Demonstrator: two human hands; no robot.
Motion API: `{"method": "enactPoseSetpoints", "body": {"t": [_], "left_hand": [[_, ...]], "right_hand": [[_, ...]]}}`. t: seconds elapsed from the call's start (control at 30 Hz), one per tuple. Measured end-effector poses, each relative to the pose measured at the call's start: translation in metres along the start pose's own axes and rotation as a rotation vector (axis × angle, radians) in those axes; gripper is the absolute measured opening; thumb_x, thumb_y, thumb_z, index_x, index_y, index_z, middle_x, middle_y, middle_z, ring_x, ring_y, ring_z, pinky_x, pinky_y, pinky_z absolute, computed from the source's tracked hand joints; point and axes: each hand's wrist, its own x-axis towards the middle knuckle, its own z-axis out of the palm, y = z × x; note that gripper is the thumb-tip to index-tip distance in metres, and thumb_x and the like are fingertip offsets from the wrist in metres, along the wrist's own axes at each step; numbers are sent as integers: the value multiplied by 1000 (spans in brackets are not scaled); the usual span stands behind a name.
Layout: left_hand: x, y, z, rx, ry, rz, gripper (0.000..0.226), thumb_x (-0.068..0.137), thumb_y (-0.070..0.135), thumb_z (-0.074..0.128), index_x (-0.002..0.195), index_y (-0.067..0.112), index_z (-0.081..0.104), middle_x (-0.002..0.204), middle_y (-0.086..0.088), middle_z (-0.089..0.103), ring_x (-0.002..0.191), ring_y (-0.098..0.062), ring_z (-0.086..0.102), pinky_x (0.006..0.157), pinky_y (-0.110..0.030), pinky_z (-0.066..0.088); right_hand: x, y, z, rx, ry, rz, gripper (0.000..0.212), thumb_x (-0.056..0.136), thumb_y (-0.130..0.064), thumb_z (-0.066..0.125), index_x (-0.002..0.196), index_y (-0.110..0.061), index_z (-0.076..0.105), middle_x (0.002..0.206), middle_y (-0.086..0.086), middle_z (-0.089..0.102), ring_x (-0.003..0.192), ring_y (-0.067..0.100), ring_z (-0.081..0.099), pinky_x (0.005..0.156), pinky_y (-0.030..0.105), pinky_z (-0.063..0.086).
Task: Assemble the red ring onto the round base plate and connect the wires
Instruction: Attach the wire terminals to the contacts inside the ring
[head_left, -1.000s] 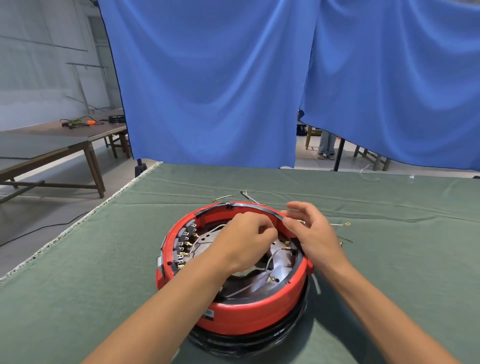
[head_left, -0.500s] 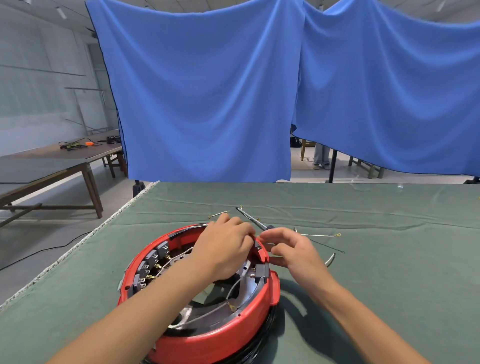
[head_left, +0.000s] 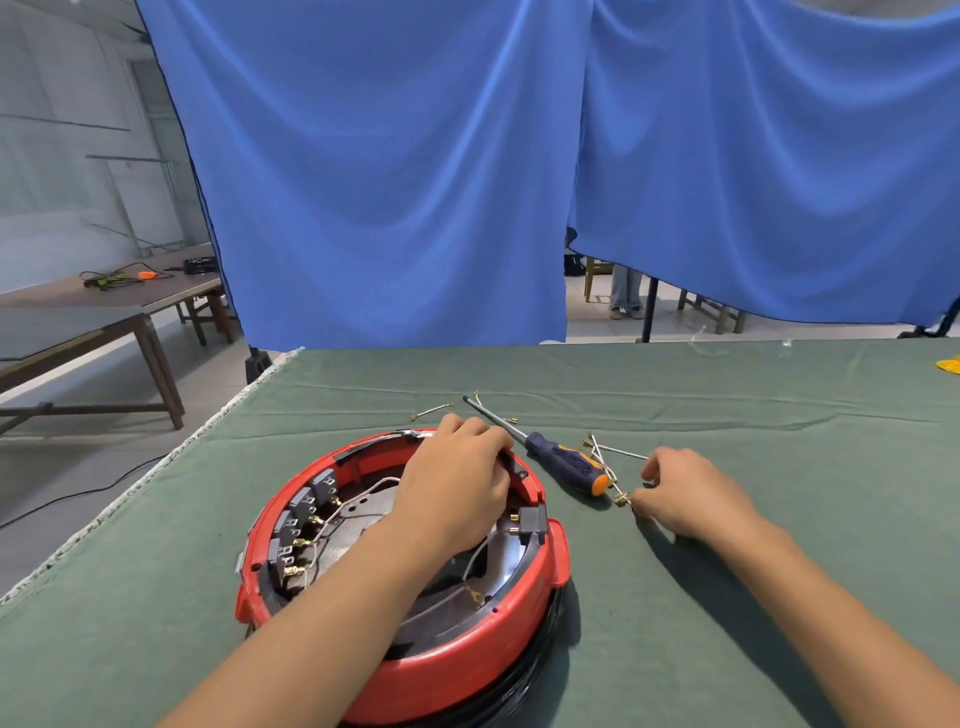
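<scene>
The red ring (head_left: 457, 670) sits on the black round base plate (head_left: 540, 670) on the green table. Inside it I see a metal plate, grey terminal blocks (head_left: 306, 512) along the left wall and thin white wires (head_left: 358, 496) with brass ends. My left hand (head_left: 457, 483) rests over the ring's far rim, fingers curled on the rim. To the right of the ring, my right hand (head_left: 691, 493) pinches the brass end of a loose white wire (head_left: 621, 496) lying on the cloth.
A screwdriver (head_left: 561, 457) with a blue and orange handle lies between my hands. More loose wires (head_left: 431, 412) lie beyond the ring. The table's left edge (head_left: 156, 467) runs close to the ring. Blue curtains hang behind; a wooden table stands at left.
My right hand left the ring's rim, moved right to the cloth and took hold of a loose wire. My left hand stayed on the far rim. The camera tilted up.
</scene>
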Motion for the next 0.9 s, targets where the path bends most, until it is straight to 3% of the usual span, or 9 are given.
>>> {"method": "enactPoseSetpoints", "body": {"t": [0.03, 0.13, 0.3, 0.4, 0.6, 0.73, 0.9], "left_hand": [[0, 0, 0, 1, 0, -1, 35, 92, 20, 41, 123, 23, 56, 125, 7, 56, 118, -17, 39, 93, -30, 38], [-1, 1, -2, -14, -5, -14, 35, 91, 20, 42, 123, 24, 55, 125, 8, 55, 119, -16, 38, 90, -31, 40], [-2, 2, -3, -23, -39, -34, 35, 90, 20, 42, 123, 24, 53, 125, 8, 53, 119, -15, 35, 86, -32, 42], [-2, 2, -3, -32, -34, -36, 34, 90, 20, 42, 122, 25, 54, 124, 9, 54, 119, -14, 36, 84, -31, 42], [-2, 0, -8, -122, 4, -28, 37, 89, 11, 42, 119, 23, 60, 120, 8, 60, 115, -15, 42, 89, -35, 43], [-3, 3, -12, -346, 119, -29, 31, 88, 13, 48, 114, 21, 64, 103, 4, 67, 100, -12, 53, 89, -33, 44], [-9, 18, -12, -541, 59, 2, 30, 83, 33, 42, 101, 20, 63, 76, 9, 65, 77, -15, 60, 77, -41, 49]], "right_hand": [[0, 2, -1, 31, -8, 16, 10, 80, -28, 65, 84, -20, 61, 104, 6, 62, 94, 26, 61, 74, 30, 47], [1, 8, -5, 133, -33, 43, 19, 77, -29, 74, 63, -18, 65, 79, 5, 69, 75, 25, 65, 66, 28, 50], [4, 9, -3, 145, -18, 2, 23, 77, -32, 73, 62, -17, 67, 71, 3, 68, 75, 24, 65, 70, 32, 53], [8, 9, -4, 312, 83, -43, 26, 81, -25, 71, 58, -17, 63, 61, 0, 65, 57, 16, 59, 53, 27, 43], [-5, -8, -12, 750, 198, -240, 20, 88, -18, 63, 70, -9, 61, 62, 0, 71, 28, 12, 39, 35, 17, 32], [-28, -31, -15, 857, 219, -387, 18, 90, -16, 61, 72, -11, 60, 57, 2, 70, 26, 7, 36, 32, 15, 29], [-51, -54, -6, 935, 140, -514, 19, 90, -13, 62, 72, -16, 57, 60, 2, 70, 28, 3, 45, 31, 14, 28]]}}
